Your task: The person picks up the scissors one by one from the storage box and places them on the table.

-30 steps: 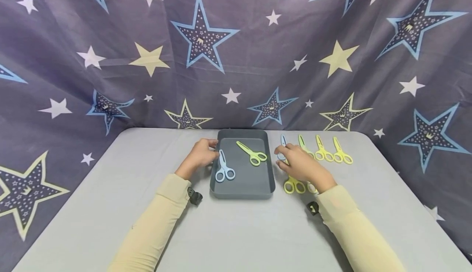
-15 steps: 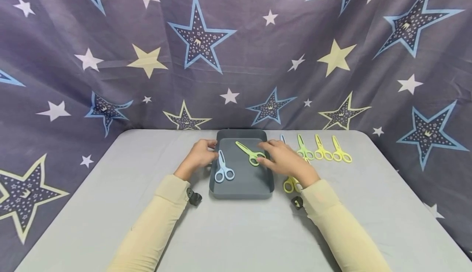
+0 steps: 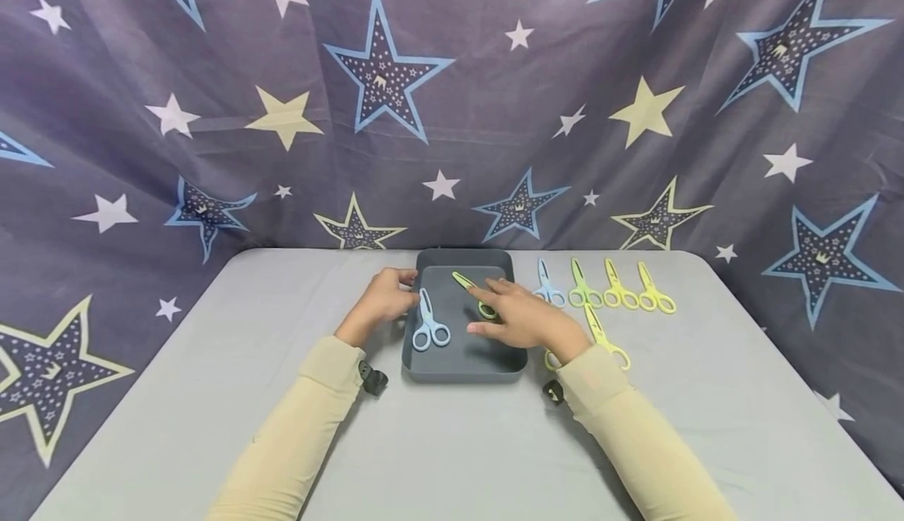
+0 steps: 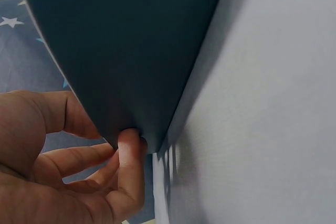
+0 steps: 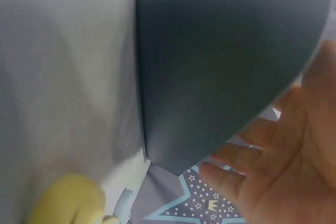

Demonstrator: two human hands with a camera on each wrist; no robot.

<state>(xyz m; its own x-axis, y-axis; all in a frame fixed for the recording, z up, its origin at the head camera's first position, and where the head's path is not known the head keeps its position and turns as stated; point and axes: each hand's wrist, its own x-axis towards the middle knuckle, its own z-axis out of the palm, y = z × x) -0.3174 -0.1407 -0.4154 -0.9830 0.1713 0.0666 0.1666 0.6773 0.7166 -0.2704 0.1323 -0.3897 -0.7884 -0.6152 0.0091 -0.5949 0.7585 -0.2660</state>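
A shallow grey tray (image 3: 462,360) stands on the table. My left hand (image 3: 384,297) pinches its left wall between thumb and fingers, as the left wrist view shows at the tray wall (image 4: 126,66). Inside lie a pair of light blue scissors (image 3: 427,317) on the left and a pair of green scissors (image 3: 462,279) toward the back right. My right hand (image 3: 519,317) reaches over the right rim with its fingers extended, covering part of the green scissors' handles. In the right wrist view the tray's outer wall (image 5: 220,66) hides some of the fingers.
Right of the tray, a back row holds blue scissors (image 3: 544,274), green scissors (image 3: 579,274) and two yellow scissors (image 3: 613,278). Nearer are yellow scissors (image 3: 598,333), and another yellow handle (image 3: 551,360) shows beside the right wrist. A star-patterned cloth (image 3: 438,113) hangs behind the table.
My right hand has moved left from above the scissors beside the tray to over the green scissors inside it. The left hand has stayed at the tray's left wall.
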